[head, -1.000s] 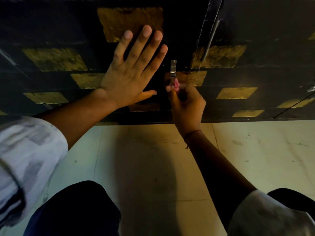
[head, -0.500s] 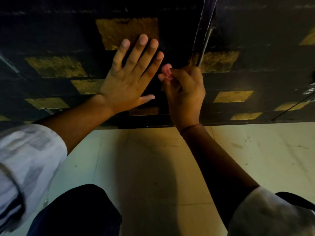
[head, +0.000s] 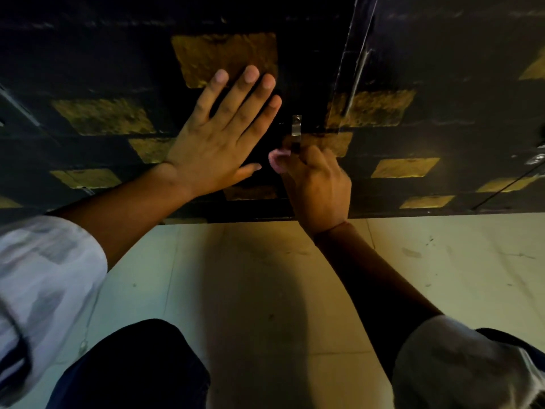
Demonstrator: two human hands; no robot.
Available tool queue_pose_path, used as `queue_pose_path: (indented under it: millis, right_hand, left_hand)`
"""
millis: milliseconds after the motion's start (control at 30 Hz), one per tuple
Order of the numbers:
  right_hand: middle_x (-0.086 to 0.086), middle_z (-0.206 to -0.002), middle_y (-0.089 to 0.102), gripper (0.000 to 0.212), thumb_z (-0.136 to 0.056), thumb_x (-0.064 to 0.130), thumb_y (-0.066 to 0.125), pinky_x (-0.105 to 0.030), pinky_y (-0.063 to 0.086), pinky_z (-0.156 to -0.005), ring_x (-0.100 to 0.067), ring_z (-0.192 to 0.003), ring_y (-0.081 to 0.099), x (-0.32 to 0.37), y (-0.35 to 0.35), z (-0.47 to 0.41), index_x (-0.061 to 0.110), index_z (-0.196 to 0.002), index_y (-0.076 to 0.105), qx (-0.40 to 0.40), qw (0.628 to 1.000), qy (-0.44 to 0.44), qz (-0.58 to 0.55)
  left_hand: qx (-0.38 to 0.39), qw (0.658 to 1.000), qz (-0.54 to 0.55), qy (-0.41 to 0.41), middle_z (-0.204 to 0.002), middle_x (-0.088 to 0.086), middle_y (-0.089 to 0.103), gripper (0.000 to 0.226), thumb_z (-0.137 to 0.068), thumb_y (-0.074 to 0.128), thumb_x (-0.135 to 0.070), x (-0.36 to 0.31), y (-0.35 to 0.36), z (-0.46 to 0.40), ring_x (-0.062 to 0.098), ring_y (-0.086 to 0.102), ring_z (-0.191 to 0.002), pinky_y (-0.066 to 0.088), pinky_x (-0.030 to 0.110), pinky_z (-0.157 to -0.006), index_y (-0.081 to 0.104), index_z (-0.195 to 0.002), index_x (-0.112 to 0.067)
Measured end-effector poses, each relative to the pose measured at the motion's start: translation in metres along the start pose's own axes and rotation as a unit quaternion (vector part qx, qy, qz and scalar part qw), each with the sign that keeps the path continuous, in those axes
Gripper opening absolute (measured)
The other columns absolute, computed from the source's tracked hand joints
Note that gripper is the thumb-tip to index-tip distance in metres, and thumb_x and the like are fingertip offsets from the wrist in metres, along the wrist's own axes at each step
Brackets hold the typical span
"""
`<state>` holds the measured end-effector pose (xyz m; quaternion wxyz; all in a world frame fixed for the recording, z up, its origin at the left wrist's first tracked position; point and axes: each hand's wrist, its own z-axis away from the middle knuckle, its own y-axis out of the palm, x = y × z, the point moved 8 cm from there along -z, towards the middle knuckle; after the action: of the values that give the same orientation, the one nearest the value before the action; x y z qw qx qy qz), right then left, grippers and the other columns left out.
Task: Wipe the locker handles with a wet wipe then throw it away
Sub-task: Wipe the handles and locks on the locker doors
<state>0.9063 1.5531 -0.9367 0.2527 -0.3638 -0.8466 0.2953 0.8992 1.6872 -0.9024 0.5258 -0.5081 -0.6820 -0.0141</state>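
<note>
Your left hand (head: pixel 218 140) lies flat and spread against the dark locker door (head: pixel 118 54), bracing it, while just to its right your right hand (head: pixel 317 184) pinches a small pink wet wipe (head: pixel 277 156) at the lower end of the metal handle (head: pixel 296 129). Wiping looks under way on this handle; another handle (head: pixel 536 157) shows at the far right edge, apparently still to do, and the wipe has yet to be thrown away.

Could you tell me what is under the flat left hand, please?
The left hand lies flat on the dark locker door, its fingers overlapping a yellow rectangular patch. The door surface beneath the palm is covered, so it cannot be seen.
</note>
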Motion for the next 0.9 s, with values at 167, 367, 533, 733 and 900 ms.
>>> queue_pose_path:
  millis: [167,367,533,733,900]
  right_hand:
    - [0.0,-0.079,0.057,0.021,-0.1,0.036,0.059,-0.025,0.035,-0.05,-0.017,-0.071,0.054,-0.021,-0.002,0.013,0.021,-0.095,0.074,-0.017,0.999,0.035,-0.023]
    - [-0.001,-0.096,0.07,0.023,-0.097,0.029,0.062,-0.031,0.056,-0.073,-0.01,-0.087,0.065,-0.041,0.013,0.024,0.016,-0.112,0.074,-0.01,0.96,0.17,-0.224]
    - [0.0,-0.101,0.072,0.014,-0.094,0.015,0.067,-0.016,0.053,-0.083,-0.004,-0.093,0.066,-0.036,0.006,0.026,0.011,-0.106,0.073,-0.052,0.931,0.212,-0.293]
    - [0.016,-0.092,0.068,0.007,-0.092,0.014,0.069,-0.019,0.057,-0.081,0.003,-0.089,0.066,-0.041,0.016,0.028,0.014,-0.099,0.073,-0.051,0.894,0.299,-0.331]
    - [0.01,-0.096,0.07,0.007,-0.093,0.013,0.069,-0.029,0.059,-0.085,-0.006,-0.094,0.069,-0.033,0.014,0.033,0.018,-0.097,0.07,-0.062,0.88,0.295,-0.368]
  left_hand:
    - [-0.005,1.0,-0.008,0.007,-0.164,0.025,0.002,0.11,-0.092,0.05,-0.069,-0.001,0.001,-0.001,0.042,0.009,-0.149,0.012,0.058,-0.118,0.001,-0.162,-0.001]
    - [0.0,0.998,0.059,-0.019,-0.163,0.024,-0.003,0.109,-0.093,0.053,-0.064,-0.001,0.006,-0.001,0.043,0.004,-0.149,0.002,0.061,-0.12,-0.006,-0.162,-0.003]
    - [0.003,0.998,0.061,-0.016,-0.162,0.025,-0.002,0.11,-0.093,0.053,-0.064,-0.002,0.006,-0.002,0.044,0.005,-0.148,0.008,0.062,-0.118,-0.007,-0.161,-0.002]
    - [0.005,0.998,0.062,-0.017,-0.162,0.025,-0.002,0.11,-0.092,0.054,-0.064,-0.002,0.006,-0.001,0.045,0.008,-0.149,0.007,0.062,-0.118,-0.005,-0.162,-0.002]
    - [0.001,0.999,0.05,-0.012,-0.163,0.025,0.001,0.109,-0.093,0.053,-0.064,-0.002,0.002,-0.001,0.047,0.017,-0.151,0.009,0.061,-0.118,-0.004,-0.162,-0.001]
